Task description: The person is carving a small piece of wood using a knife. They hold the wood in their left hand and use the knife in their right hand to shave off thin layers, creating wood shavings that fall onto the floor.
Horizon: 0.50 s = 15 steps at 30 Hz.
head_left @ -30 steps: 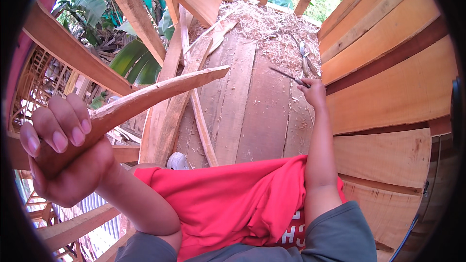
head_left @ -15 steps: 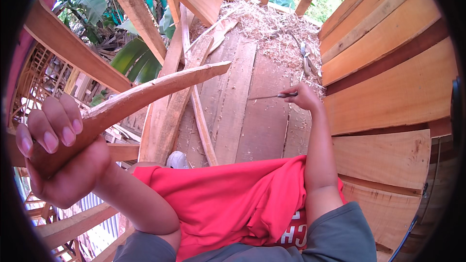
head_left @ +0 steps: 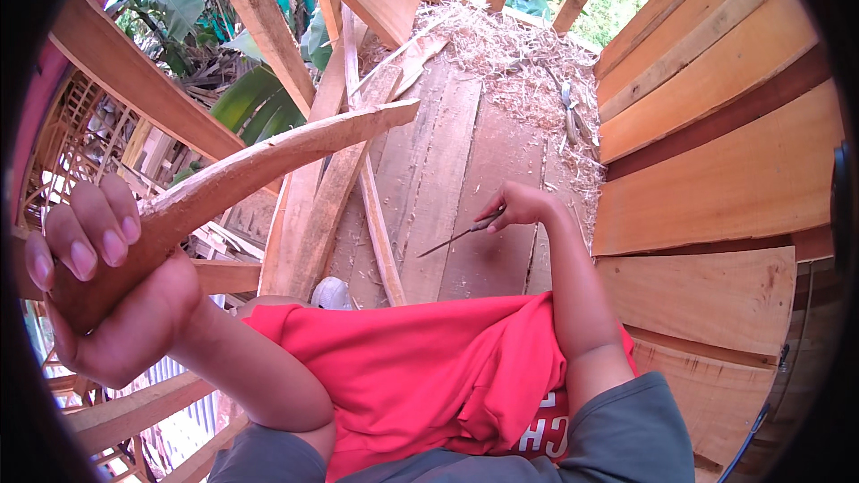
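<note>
My left hand [head_left: 119, 273], raised at the left, has its fingers wrapped round the thick end of a curved wooden piece [head_left: 268, 157]. The piece slants up to the right, its far end cut at an angle and its upper side pale and rough. Over the floorboards, my right hand [head_left: 517, 206] is closed round the dark handle of a thin-bladed hand tool [head_left: 449, 243]. The blade points down to the left, apart from the wood. Seen so narrow, the exact kind of tool cannot be made out.
Wood shavings [head_left: 501, 45] cover the far floor, where a metal hand tool [head_left: 570, 112] lies. Long boards and strips [head_left: 380, 224] lean at the left of the plank floor [head_left: 447, 170]. A board wall [head_left: 707, 170] stands at the right. A white shoe [head_left: 331, 293] shows by the red shirt.
My right hand has come nearer to me and to the left, and its tool now points down-left instead of straight left. The left hand still grips the wood, shifted slightly.
</note>
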Available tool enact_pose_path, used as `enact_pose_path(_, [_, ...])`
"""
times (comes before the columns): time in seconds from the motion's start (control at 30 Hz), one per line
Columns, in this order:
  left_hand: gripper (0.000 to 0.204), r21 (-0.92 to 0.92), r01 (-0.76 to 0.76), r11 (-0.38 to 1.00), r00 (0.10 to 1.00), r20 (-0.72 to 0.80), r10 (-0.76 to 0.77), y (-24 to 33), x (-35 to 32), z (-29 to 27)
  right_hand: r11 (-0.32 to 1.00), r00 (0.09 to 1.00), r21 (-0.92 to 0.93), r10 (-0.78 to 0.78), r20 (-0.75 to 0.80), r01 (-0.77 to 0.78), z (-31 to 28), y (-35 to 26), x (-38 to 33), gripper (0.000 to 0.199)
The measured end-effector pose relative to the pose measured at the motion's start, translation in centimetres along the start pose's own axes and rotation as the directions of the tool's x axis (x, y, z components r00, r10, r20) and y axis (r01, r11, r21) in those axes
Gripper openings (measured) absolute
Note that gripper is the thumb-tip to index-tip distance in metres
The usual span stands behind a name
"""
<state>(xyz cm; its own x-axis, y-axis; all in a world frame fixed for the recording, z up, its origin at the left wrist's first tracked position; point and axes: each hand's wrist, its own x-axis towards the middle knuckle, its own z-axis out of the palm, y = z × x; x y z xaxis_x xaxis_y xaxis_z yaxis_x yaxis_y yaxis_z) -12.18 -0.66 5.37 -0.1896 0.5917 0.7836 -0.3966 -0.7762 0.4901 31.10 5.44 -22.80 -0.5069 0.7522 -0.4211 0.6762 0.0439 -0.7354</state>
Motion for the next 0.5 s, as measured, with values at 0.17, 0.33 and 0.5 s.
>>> enact_pose_path(0.17, [0.023, -0.029, 0.017, 0.999, 1.000, 0.006, -0.016, -0.1, -0.2, 0.4, 0.923, 0.583, 0.199, 0.364, -0.726, -0.329, 2.1, -2.8, 2.7, 0.031])
enact_pose_path(0.33, [0.023, -0.008, 0.011, 1.000, 1.000, -0.011, -0.011, 0.2, -0.1, 0.1, 0.995, 0.990, 0.036, 0.101, -0.096, -0.098, 0.1, -1.6, 1.2, 0.033])
enact_pose_path(0.5, [0.022, -0.006, 0.015, 1.000, 1.000, 0.020, -0.015, 0.0, -0.1, 0.4, 0.993, 0.964, 0.040, 0.114, -0.239, -0.108, 3.2, -2.8, 3.0, 0.034])
